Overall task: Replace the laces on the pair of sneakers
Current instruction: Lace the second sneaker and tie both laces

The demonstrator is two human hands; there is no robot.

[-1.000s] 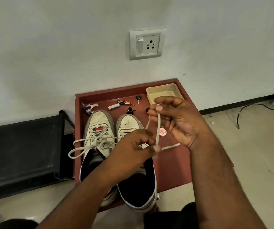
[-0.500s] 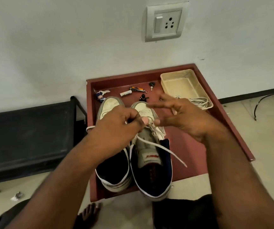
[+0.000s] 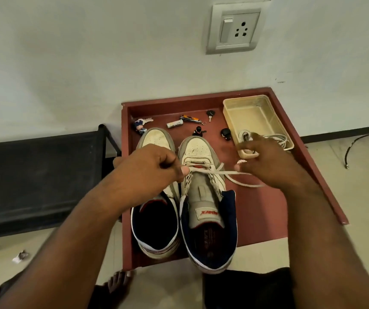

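Note:
Two white sneakers with navy lining stand side by side, toes to the wall, on a dark red tray [image 3: 268,210]. The right sneaker [image 3: 205,197] has a white lace [image 3: 228,172] running only through its lowest eyelets. My left hand [image 3: 150,168] pinches one end of that lace at the sneaker's left side. My right hand [image 3: 268,163] pulls the other end out to the right, and the slack trails on the tray. The left sneaker [image 3: 156,139] is partly hidden under my left hand, and its lacing cannot be seen.
A beige plastic box [image 3: 245,103] at the tray's back right holds a coiled white cord or lace [image 3: 277,139]. Keys, a battery [image 3: 174,124], small figurines and a round token lie behind the shoes. A black bench [image 3: 38,175] stands left. A wall socket [image 3: 234,30] is above.
My hands dropped from a raised lace to the right sneaker's lowest eyelets, then drew apart, pulling the lace taut sideways. The camera moved closer and tilted down.

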